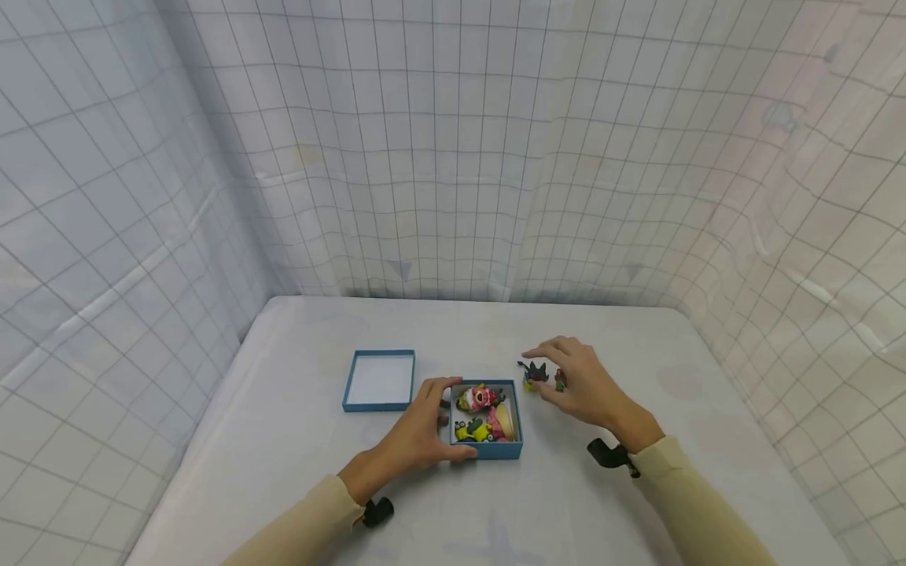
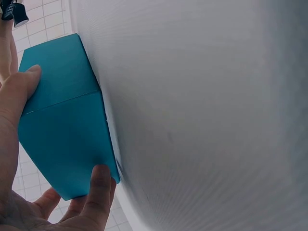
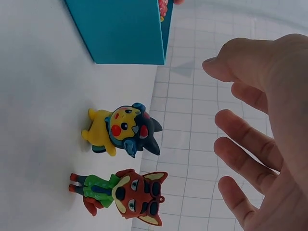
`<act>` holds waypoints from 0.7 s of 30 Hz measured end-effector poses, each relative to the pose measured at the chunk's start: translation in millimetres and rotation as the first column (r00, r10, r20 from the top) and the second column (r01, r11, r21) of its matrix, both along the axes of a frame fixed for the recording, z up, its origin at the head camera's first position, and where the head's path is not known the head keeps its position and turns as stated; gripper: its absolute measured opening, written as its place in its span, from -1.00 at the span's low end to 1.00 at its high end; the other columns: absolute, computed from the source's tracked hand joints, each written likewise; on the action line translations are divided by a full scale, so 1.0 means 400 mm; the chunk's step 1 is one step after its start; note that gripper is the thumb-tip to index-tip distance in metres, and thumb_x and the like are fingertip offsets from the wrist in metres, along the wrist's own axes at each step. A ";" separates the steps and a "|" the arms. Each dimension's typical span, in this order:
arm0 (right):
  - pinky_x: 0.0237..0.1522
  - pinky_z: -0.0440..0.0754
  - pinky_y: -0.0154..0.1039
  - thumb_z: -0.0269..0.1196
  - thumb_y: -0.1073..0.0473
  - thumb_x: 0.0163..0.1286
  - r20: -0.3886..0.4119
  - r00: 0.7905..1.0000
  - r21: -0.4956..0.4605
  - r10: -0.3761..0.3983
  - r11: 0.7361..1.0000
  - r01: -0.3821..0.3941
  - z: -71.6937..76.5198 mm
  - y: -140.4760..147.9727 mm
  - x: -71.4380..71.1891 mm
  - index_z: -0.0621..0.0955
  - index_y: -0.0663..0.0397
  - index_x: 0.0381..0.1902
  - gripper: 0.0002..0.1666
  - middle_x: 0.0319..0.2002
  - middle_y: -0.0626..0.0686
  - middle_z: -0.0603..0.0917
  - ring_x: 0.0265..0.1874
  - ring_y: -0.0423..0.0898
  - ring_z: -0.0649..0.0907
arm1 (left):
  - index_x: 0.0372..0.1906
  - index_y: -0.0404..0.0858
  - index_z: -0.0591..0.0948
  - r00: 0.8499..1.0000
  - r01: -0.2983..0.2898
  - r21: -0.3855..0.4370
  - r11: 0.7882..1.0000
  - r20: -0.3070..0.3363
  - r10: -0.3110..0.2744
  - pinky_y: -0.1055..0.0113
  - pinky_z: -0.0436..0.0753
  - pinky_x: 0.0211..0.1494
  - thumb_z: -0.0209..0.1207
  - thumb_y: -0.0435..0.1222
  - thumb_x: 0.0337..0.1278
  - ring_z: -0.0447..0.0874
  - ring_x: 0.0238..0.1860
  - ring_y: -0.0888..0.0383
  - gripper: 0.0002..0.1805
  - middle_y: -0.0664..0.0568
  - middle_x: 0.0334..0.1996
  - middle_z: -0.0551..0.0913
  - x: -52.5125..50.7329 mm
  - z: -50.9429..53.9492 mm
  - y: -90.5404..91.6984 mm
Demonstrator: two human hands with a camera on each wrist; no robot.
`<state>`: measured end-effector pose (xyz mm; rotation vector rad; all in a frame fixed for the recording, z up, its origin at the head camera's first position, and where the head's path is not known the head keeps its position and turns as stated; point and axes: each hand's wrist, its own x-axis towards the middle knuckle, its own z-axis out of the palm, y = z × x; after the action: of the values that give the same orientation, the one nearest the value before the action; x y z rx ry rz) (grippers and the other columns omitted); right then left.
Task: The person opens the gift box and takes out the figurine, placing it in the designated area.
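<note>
My left hand (image 1: pixel 418 436) grips a blue box (image 1: pixel 499 451) from its left side, thumb on the near wall and fingers along the far edge. Inside lie several toy figures: a red-and-pink one (image 1: pixel 480 398), a yellow-green one (image 1: pixel 473 430) and a pink one with a cream part (image 1: pixel 505 422). To the right of the box, my right hand (image 1: pixel 583 385) hovers with thumb and fingers spread. Close to it stand a yellow Pikachu figure (image 3: pixel 103 130) in a dark hood and a fox figure (image 3: pixel 127 192) in a green shirt. The right wrist view shows both figures apart from the fingers.
Left of the box lies a shallow blue-edged lid (image 1: pixel 378 407), its white inside facing up. Everything rests on a white-covered table (image 1: pixel 297 456). White grid-patterned curtains (image 1: pixel 453 157) hang at the back and both sides.
</note>
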<state>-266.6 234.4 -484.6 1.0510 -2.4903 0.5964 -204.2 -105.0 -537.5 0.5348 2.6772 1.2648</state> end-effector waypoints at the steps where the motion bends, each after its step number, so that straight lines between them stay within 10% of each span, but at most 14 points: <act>1: 0.13 0.61 0.16 0.68 0.27 0.38 0.000 1.000 0.003 0.000 1.000 0.000 0.001 -0.004 0.002 0.80 -0.04 0.39 -0.37 0.21 0.07 0.83 -0.05 -0.01 0.69 | 0.86 -0.08 0.25 1.000 0.000 0.002 1.000 -0.001 0.000 -0.19 0.77 0.50 0.82 0.04 0.10 0.72 0.43 -0.12 0.33 -0.20 0.74 0.33 0.000 0.001 0.000; 21: 0.21 0.66 0.18 0.62 0.10 0.54 0.141 0.990 0.089 0.030 0.995 -0.042 0.021 -0.077 0.024 0.77 -0.04 0.44 -0.43 0.18 0.05 0.85 0.14 0.03 0.78 | 0.85 -0.15 0.25 1.000 0.011 0.020 1.000 -0.008 -0.010 -0.18 0.77 0.50 0.82 0.01 0.11 0.73 0.43 -0.19 0.33 -0.25 0.72 0.33 -0.001 0.001 0.000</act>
<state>-256.9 203.5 -476.4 1.1263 -2.6472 0.5892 -204.8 -104.9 -537.1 0.5569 2.6671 1.2914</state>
